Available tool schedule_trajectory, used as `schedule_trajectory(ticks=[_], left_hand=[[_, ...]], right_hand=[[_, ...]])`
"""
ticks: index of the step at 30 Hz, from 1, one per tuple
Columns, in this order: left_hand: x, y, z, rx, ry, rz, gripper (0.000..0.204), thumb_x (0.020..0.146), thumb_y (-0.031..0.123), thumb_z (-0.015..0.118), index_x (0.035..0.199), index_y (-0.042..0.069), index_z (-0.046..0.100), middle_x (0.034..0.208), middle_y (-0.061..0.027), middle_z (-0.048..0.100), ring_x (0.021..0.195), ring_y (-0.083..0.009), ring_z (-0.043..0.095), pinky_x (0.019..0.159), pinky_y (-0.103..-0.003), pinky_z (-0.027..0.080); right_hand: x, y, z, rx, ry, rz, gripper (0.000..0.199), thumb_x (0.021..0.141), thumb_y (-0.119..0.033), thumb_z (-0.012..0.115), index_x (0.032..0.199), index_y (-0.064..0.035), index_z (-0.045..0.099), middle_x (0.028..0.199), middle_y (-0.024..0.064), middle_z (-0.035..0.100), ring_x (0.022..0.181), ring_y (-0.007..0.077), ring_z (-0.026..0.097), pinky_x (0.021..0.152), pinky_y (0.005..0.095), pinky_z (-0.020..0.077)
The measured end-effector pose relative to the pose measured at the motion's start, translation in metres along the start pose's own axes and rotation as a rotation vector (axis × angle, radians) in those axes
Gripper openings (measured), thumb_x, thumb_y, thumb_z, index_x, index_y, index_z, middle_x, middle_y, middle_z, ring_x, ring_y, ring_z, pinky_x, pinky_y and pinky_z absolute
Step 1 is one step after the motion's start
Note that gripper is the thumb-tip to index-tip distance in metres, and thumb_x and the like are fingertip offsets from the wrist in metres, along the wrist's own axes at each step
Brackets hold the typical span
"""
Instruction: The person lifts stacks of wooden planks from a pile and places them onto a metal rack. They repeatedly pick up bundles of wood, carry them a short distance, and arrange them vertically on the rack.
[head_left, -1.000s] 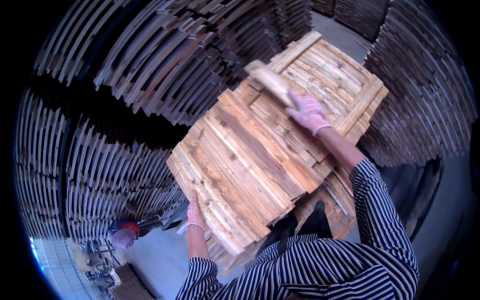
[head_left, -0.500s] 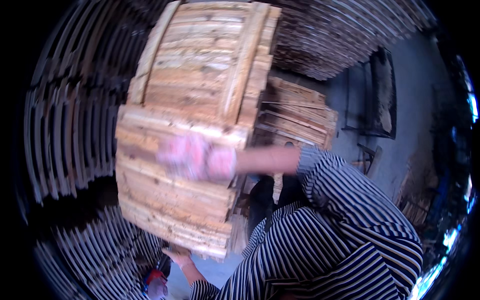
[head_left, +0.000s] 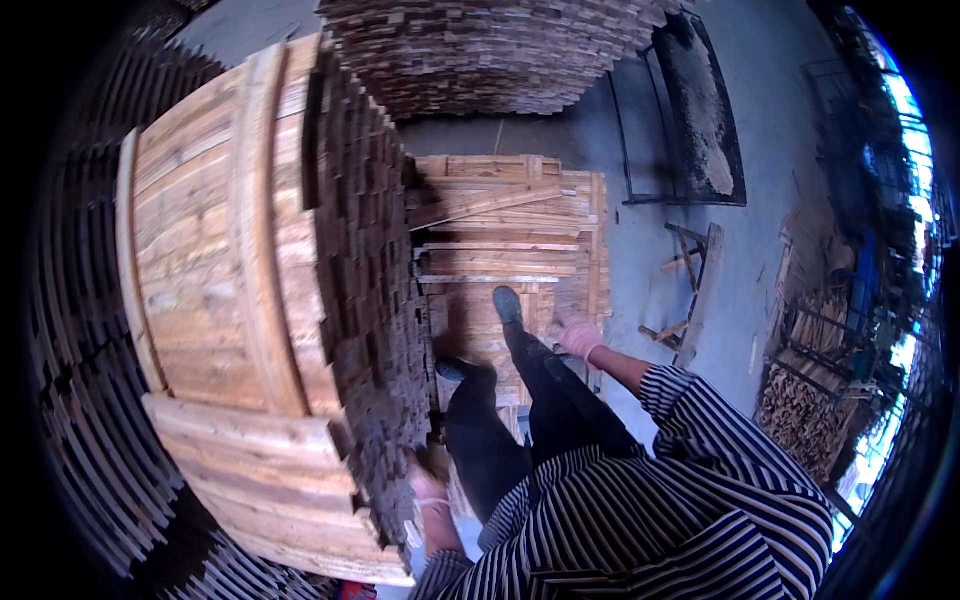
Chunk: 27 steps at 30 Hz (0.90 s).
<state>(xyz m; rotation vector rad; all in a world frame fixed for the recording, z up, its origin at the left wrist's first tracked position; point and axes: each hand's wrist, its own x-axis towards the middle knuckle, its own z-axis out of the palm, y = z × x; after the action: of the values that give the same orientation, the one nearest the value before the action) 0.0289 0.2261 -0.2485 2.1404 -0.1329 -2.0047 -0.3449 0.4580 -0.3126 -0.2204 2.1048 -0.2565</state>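
Observation:
A tall stack of wooden board panels fills the left of the view, its layered edges facing me. My left hand, in a pink glove, lies against the lower side of that stack; its fingers are hidden. My right hand, also in a pink glove, hangs free beside my right leg and holds nothing. My two dark shoes stand on a low pile of pale planks. My striped sleeves and dark trousers fill the lower middle.
A big heap of stacked wood lies beyond the planks. A dark metal frame and a wooden trestle stand on the grey floor to the right. Bundles of sticks sit at the far right. Dark stacked boards curve along the left.
My right hand has come off the panel stack and dropped beside my leg. The view has swung downward, showing my legs and the planks underfoot.

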Motion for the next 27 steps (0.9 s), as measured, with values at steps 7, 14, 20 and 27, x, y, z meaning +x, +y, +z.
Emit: schedule_trajectory(ticks=[7,14,20,27], left_hand=[[0.154,-0.021,0.202,0.327,-0.170,-0.101,0.045,0.092,0.062,0.066,0.097,0.019,0.059,0.086,-0.0029,0.058,0.073,-0.0223,0.059,0.061,-0.037,0.049],[0.430,-0.151,0.239,0.193,-0.289,-0.327,0.091,0.088,0.079,0.053,0.147,0.010,0.044,0.147,-0.0169,0.047,0.126,-0.0383,0.055,0.096,-0.055,0.053],[0.483,-0.207,0.366,-0.204,-0.270,-0.219,0.101,0.089,0.088,0.032,0.157,0.014,0.037,0.164,-0.0095,0.035,0.147,-0.0332,0.038,0.117,-0.056,0.037],[0.478,-0.196,0.311,-0.172,-0.384,-0.090,0.108,0.083,0.093,0.035,0.158,0.015,0.035,0.164,-0.0078,0.036,0.146,-0.0316,0.038,0.121,-0.052,0.033]], right_hand=[[0.137,0.131,-0.008,0.195,0.041,0.452,0.064,0.092,-0.051,0.057,0.134,-0.0032,0.063,0.135,0.0264,0.063,0.126,0.0404,0.059,0.106,0.0449,0.0456],[0.309,0.210,0.043,0.714,0.379,0.581,0.072,0.095,-0.059,0.058,0.137,-0.0008,0.060,0.132,0.0195,0.066,0.123,0.0328,0.061,0.104,0.0411,0.0460],[0.411,0.283,0.097,1.254,0.587,0.410,0.071,0.097,-0.061,0.060,0.138,-0.0035,0.061,0.128,0.0091,0.065,0.112,0.0230,0.059,0.101,0.0359,0.0467],[0.320,0.267,0.171,0.888,0.167,0.619,0.073,0.098,-0.061,0.058,0.140,-0.0008,0.059,0.130,0.0156,0.065,0.119,0.0261,0.060,0.103,0.0372,0.0478]])
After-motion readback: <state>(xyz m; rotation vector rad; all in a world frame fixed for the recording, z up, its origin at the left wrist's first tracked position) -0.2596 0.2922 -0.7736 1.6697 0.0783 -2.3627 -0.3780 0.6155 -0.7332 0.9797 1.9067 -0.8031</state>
